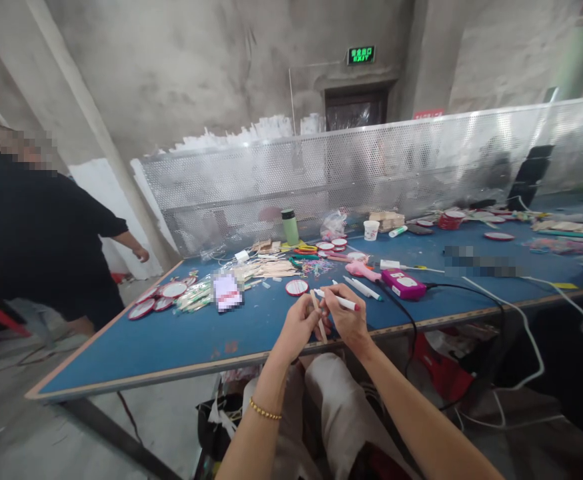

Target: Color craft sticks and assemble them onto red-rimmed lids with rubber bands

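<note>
At the table's front edge, my left hand [295, 328] pinches a flat wooden craft stick [322, 329] that stands tilted between its fingers. A white marker with a red end [346, 303] is gripped in my right hand [352, 321], its other end close to the stick. I cannot tell whether its tip touches the wood. Just beyond my hands lies a white disc with a red rim [297, 287]. Two white markers [364, 288] rest to the right, near a pink tool [362, 270] and a purple box [403, 284] with a black cable.
Several wooden sticks [277, 268], a green bottle [289, 228] and a paper cup [371, 231] stand or lie farther back on the blue table [171, 353]. Red-rimmed discs [173, 289] pile at left. A perforated metal screen [251, 180] borders the back. A person [41, 227] is at left.
</note>
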A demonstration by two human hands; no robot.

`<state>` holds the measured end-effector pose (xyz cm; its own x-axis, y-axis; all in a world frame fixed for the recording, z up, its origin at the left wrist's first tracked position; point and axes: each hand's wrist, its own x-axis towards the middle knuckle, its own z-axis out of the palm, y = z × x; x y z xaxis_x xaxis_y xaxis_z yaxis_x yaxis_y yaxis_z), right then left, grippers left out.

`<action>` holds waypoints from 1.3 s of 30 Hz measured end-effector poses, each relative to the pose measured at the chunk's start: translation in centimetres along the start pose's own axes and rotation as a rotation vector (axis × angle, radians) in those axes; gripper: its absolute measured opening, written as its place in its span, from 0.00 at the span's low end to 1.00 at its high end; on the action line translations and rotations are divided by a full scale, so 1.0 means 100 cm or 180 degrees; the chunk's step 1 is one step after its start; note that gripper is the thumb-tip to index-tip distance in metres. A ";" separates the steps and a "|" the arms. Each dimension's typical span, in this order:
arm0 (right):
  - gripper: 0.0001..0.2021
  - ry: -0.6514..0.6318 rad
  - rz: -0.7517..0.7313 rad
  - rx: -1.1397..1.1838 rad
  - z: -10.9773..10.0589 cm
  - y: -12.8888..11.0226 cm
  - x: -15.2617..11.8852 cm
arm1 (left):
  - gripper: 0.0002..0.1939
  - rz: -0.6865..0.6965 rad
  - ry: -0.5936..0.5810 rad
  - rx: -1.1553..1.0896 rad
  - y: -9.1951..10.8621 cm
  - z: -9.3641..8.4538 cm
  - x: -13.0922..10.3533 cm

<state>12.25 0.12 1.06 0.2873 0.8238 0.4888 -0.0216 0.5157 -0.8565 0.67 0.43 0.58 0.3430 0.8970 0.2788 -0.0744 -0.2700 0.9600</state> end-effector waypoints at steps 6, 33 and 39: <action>0.10 -0.0157 -0.0157 -0.0147 -0.002 0.001 0.000 | 0.15 0.0002 -0.0007 0.0046 0.003 0.001 0.000; 0.10 -0.0077 -0.0180 -0.0366 -0.003 -0.009 -0.001 | 0.16 -0.0052 -0.0010 0.0035 0.003 0.002 -0.001; 0.10 -0.0054 -0.0183 -0.0363 -0.002 -0.004 0.000 | 0.16 -0.0045 -0.0010 0.0026 0.004 0.001 -0.001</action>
<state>12.49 -0.20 1.38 0.2687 0.7979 0.5396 0.1039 0.5330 -0.8397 0.74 0.16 0.94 0.3468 0.8997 0.2650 -0.0617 -0.2601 0.9636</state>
